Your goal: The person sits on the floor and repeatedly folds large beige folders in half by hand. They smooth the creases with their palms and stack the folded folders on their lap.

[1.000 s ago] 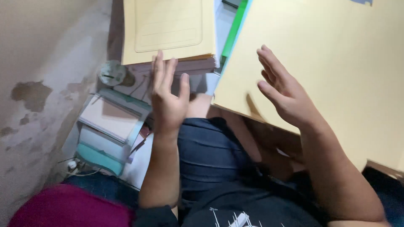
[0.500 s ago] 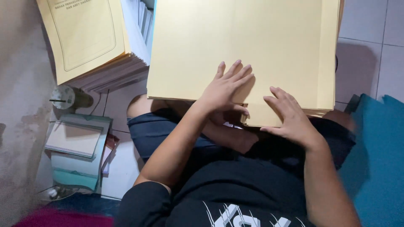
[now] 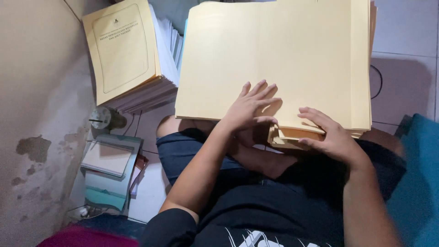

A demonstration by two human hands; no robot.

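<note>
A thick stack of large plain yellow folders (image 3: 283,59) rests across my lap, filling the upper middle of the head view. My left hand (image 3: 250,110) lies flat on the top folder near its lower edge, fingers spread. My right hand (image 3: 331,137) is at the stack's near edge, fingers curled over the top folders and thumb under them, lifting that edge slightly. I sit with dark shorts and a black shirt below the stack.
A second tall pile of paper topped by a yellow printed cover (image 3: 125,52) stands at the upper left beside a stained wall (image 3: 36,137). Below it lie a small round metal object (image 3: 101,118) and teal-edged books (image 3: 109,169). A teal cushion (image 3: 418,183) is at right.
The view swung right, from the left pile to the stack on my lap. Both hands came down onto the top folder. My right hand has moved to the stack's near edge and gripped it.
</note>
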